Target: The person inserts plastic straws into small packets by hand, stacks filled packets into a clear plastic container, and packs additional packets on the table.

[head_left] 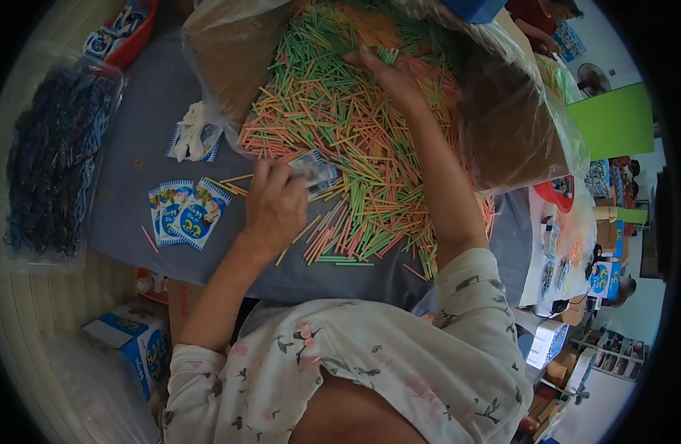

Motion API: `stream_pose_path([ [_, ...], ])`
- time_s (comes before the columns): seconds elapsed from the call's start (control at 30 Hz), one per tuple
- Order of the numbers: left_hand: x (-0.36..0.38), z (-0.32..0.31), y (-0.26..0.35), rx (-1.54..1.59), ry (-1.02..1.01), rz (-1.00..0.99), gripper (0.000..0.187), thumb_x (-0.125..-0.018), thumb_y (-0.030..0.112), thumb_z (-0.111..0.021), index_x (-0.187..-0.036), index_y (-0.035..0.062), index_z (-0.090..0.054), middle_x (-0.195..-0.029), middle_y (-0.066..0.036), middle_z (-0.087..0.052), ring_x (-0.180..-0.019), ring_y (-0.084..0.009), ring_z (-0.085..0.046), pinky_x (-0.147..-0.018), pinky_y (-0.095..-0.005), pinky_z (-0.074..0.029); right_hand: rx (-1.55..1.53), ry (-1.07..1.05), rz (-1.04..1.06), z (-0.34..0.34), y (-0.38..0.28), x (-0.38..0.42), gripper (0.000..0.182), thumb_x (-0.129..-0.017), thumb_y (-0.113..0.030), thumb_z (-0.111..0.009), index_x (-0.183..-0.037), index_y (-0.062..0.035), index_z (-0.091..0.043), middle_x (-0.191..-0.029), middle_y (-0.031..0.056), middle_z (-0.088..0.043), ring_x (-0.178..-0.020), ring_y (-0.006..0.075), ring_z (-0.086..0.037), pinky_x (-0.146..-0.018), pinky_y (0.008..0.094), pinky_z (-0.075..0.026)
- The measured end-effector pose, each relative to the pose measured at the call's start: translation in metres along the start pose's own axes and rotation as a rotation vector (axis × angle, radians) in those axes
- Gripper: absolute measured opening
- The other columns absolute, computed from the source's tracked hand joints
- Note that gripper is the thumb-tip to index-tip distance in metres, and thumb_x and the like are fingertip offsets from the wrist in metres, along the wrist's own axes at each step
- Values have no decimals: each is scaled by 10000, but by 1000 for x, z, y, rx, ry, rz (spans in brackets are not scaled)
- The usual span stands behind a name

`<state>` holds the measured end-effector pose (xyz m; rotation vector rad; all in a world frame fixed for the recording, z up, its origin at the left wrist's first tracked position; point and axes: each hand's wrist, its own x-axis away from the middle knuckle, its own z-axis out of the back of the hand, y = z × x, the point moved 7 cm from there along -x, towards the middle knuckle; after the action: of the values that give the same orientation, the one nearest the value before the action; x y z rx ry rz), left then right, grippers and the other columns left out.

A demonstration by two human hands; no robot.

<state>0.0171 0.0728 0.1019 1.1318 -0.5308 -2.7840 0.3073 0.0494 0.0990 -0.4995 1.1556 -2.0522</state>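
Note:
My left hand (276,201) is closed on a small plastic packet (315,172), partly clear with blue printing, held over the near left edge of a big heap of thin pastel sticks (340,126). The sticks are pink, green, yellow and orange. Farther out, my right hand (390,76) reaches into the heap, its fingers closed around a small bunch of green sticks (387,55). Several blue-and-white printed packets (191,212) lie overlapping to the left of my left hand. Behind them, a crumpled white glove-like thing (192,132) rests on another packet.
A clear bin (55,163) of dark blue strips stands at the left, with a red basket (133,33) of packets behind it. Plastic-lined box flaps (514,122) flank the heap. A blue printed carton (137,344) sits low left. Another person (536,22) is at the far right.

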Motion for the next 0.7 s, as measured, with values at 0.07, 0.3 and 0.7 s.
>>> stream_pose_path([
  [0.07, 13, -10, 10, -94, -96, -23, 26, -765, 28, -616, -757, 5, -608, -859, -113, -573, -858, -296, -549, -699, -403, -492, -26, 14, 214, 0, -17, 13, 439, -1008, -524, -433, -1212, -213, -667, -1276, 7, -631, -1400, 195, -351, -1181, 494, 37],
  [0.3, 13, -2, -5, 32, -167, 140, 42, -755, -18, -631, -784, 1, -655, -791, -98, -596, -718, -261, -592, -575, -359, -500, -164, -175, 416, -1, -54, 62, 463, -1027, -458, -442, -1206, -75, -632, -1234, 65, -647, -1269, 214, -514, -1092, 437, -339],
  [0.7, -2, -9, -18, 877, 75, 463, 187, -771, -59, -749, -949, -37, -696, -822, -58, -656, -737, -109, -619, -644, -229, -482, -305, -251, 524, -47, -108, 139, 548, -1019, -505, -411, -1166, -48, -675, -1199, 116, -667, -1142, 238, -594, -998, 389, -443],
])
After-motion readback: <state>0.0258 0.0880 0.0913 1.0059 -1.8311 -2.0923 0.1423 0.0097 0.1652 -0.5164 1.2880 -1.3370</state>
